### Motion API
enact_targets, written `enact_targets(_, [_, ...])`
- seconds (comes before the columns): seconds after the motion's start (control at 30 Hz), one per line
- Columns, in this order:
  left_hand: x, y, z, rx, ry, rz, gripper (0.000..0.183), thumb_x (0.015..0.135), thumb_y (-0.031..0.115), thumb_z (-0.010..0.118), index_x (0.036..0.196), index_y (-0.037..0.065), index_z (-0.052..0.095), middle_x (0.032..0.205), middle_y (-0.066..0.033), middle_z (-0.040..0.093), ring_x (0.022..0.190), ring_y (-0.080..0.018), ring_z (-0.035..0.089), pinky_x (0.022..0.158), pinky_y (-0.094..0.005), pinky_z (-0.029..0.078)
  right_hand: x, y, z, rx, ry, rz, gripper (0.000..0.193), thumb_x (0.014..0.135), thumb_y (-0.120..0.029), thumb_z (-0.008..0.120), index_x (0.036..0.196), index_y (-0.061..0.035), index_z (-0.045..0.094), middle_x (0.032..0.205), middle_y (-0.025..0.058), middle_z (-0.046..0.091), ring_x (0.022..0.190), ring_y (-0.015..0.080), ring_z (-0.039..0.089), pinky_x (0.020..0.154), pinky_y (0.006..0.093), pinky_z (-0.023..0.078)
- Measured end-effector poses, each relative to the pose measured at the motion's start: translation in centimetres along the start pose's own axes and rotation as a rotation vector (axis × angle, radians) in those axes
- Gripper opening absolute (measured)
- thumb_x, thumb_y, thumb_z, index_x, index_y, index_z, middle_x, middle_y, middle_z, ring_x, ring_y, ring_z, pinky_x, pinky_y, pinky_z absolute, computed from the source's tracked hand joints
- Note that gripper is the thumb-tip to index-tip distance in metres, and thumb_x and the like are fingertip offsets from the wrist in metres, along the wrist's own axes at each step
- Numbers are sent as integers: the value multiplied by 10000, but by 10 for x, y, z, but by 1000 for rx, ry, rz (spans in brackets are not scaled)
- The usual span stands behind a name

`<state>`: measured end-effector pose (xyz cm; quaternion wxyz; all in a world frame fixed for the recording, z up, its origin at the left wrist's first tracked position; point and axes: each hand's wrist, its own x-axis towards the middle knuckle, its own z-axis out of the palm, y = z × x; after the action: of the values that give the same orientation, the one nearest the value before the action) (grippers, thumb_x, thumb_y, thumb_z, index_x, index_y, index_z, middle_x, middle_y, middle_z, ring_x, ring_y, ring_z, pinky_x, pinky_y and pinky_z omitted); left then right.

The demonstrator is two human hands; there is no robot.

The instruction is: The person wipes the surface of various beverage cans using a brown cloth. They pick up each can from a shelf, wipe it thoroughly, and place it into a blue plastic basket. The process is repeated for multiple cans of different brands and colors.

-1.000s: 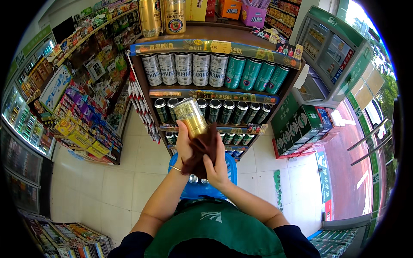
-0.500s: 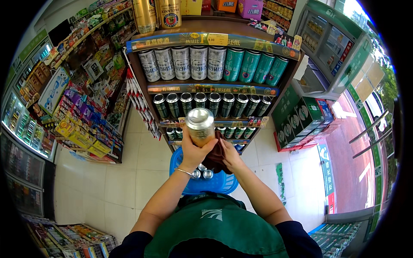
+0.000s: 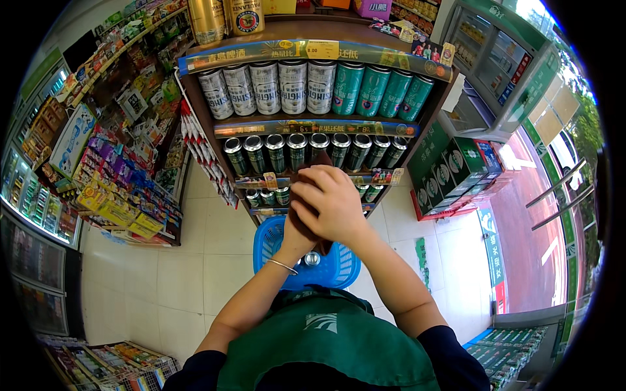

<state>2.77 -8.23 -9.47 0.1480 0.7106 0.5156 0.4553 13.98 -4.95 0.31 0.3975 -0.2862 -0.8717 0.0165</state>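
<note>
Right hand (image 3: 336, 202): back turned up to the camera, fingers curled leftward over the brown cloth (image 3: 301, 178), which is held pretty snugly, nothing spread wide.
Left hand (image 3: 298, 237): tucked under, mostly blocked by the right hand and the cloth, so how far its fingers are curled can't be told. A thin bracelet (image 3: 283, 266) is worn at the wrist.
Brown cloth: bunched between the 2 hands; whatever is covered by it is hidden.
Forearms (image 3: 254, 296): angled in from both sides of the green apron (image 3: 326, 342), elbows bent, wrists nearly crossed.
Shelf edge: the lower tiers of the brown shelf (image 3: 339, 31) are partly blocked by the hands; the gap to them can't really be judged.
Basket rim: the blue basket (image 3: 352, 266) is seen below the hands, just beside the shelf, with silver can tops (image 3: 312, 259) inside.
Room left: pale floor (image 3: 228, 274) is seen between basket and display rack (image 3: 134, 189).
Room right: more floor, then green boxes (image 3: 453, 179), well apart from the hands.
</note>
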Motion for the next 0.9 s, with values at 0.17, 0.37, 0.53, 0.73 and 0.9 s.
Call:
enact_targets(0.17, [1,15,-7,-548,71,-326,671,675,123,794,1227,13,428,1151,-113,569,1039,-175,569,891,-320,468,-7,49,6,1332,-135,449,306,937,-227,474,1086,7,601,1147,115,606,1056,199,571,907,329,435])
enact_targets(0.37, [-2,3,2,-567,247,-261,596,673,166,788,1158,26,472,1053,-115,611,950,-197,602,832,-326,483,-103,61,91,1072,54,614,591,948,-403,487,1416,-75,336,1404,91,415,1267,219,414,1063,355,328])
enact_targets(0.53, [2,-13,5,-642,107,-217,658,671,187,801,1204,27,449,1110,-114,567,1027,-215,566,890,-335,453,-129,47,88,2162,-42,1217,600,929,-530,438,1353,-107,412,1335,95,492,1161,278,527,933,476,463])
enact_targets(0.73, [19,-22,5,-348,-116,-48,856,628,177,856,1318,50,365,1255,-103,474,1140,-224,506,964,-345,430,-140,98,99,1798,260,1417,409,948,-358,497,1276,-116,474,1221,67,564,1061,230,576,773,408,545])
enact_targets(0.9, [5,-34,22,-490,-252,-322,760,667,108,821,1295,88,394,1246,-92,494,1117,-198,523,881,-316,494,-184,126,92,1542,244,1611,357,919,-285,568,1235,-141,486,1127,62,594,929,202,623,583,336,561])
